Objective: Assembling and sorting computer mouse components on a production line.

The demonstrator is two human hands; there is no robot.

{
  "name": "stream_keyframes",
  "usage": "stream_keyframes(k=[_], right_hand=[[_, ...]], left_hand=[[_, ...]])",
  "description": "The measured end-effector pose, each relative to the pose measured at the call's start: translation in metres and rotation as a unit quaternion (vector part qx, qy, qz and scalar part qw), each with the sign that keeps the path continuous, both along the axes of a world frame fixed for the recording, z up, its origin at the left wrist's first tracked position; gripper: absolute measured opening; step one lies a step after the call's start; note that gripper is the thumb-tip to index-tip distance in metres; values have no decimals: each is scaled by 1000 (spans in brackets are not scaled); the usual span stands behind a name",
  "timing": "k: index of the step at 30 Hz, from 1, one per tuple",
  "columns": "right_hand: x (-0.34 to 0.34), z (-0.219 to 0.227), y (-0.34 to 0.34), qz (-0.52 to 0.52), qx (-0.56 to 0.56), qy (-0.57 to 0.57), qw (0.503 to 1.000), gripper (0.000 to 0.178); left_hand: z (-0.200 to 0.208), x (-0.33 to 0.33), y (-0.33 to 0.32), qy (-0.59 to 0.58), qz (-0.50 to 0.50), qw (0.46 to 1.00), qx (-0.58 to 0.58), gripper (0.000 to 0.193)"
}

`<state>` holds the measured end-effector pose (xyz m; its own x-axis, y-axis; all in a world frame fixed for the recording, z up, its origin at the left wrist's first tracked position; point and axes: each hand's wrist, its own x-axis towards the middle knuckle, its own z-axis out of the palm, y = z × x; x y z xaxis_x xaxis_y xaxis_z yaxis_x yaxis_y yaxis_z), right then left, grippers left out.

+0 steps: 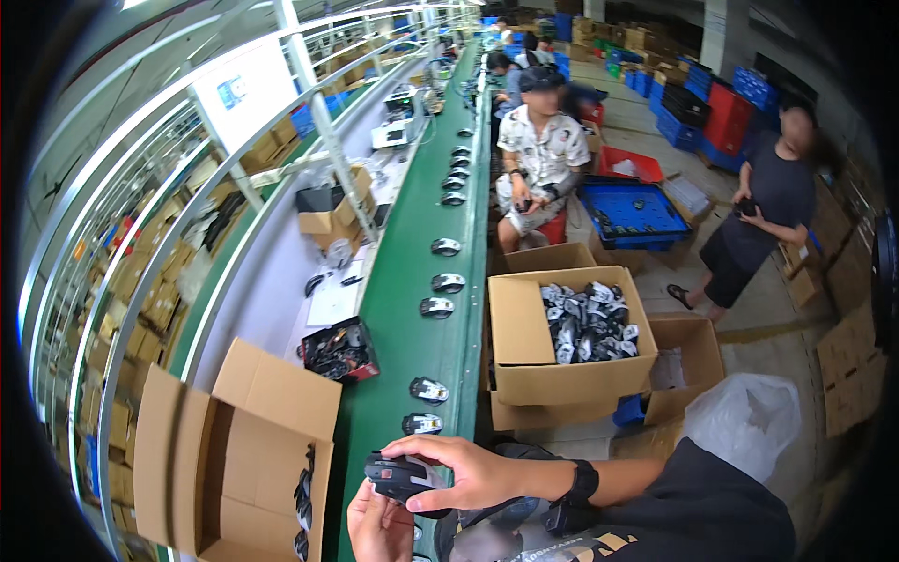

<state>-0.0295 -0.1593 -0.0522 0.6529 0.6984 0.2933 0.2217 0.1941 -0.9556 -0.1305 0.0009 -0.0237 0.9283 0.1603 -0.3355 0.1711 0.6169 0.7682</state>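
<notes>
A black computer mouse (398,478) with grey parts is between my two hands, over the near end of the green conveyor belt (384,361). My right hand (482,473), with a dark band on its wrist, wraps over the mouse from the right. From below, the fingers of my left hand (379,520) pinch the mouse's near side; its underside is hidden. Just beyond my hands, a black and silver mouse shell (422,423) rests on the belt. Another mouse shell (429,391) lies behind it, and several more follow in a row farther up.
An open carton (267,459) with a few dark parts stands at left. A small box of black parts (342,351) sits by the belt. On the right, a carton (571,384) is piled with mouse shells. One person (541,150) sits beyond it; another (768,187) stands at right.
</notes>
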Motion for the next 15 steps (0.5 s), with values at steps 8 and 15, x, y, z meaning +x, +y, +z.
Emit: stream_keyframes(k=[8,15], right_hand=[[-6,-12,-10,-70,-7,15,997,60],[-10,-12,-15,-156,1,-71,985,58]], left_hand=[[-10,13,-8,13,-16,999,38,31],[-8,18,-21,-6,-3,998,56,23]])
